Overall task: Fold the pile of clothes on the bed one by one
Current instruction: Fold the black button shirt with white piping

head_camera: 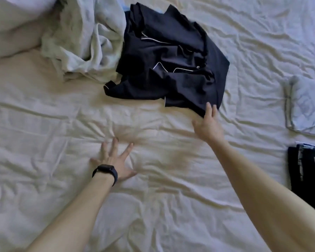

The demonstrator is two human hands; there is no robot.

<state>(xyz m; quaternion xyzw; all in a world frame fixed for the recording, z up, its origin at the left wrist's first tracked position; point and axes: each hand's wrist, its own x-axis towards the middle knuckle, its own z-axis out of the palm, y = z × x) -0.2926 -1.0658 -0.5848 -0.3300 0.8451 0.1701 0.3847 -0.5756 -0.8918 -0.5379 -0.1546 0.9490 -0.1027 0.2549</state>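
Observation:
A crumpled dark navy pyjama garment (171, 66) with white piping lies in a heap on the bed, and a pale rumpled garment (85, 44) lies against its left side. My right hand (208, 124) reaches to the heap's near right corner, its straight fingertips touching the dark fabric. My left hand (115, 160), with a black watch at the wrist, presses flat on the white sheet (44, 142) with fingers spread.
A folded pale blue garment (304, 106) lies at the right edge of the bed. Nearer me on the right sits a folded dark and white stack (305, 173). A pillow (13, 24) fills the far left corner.

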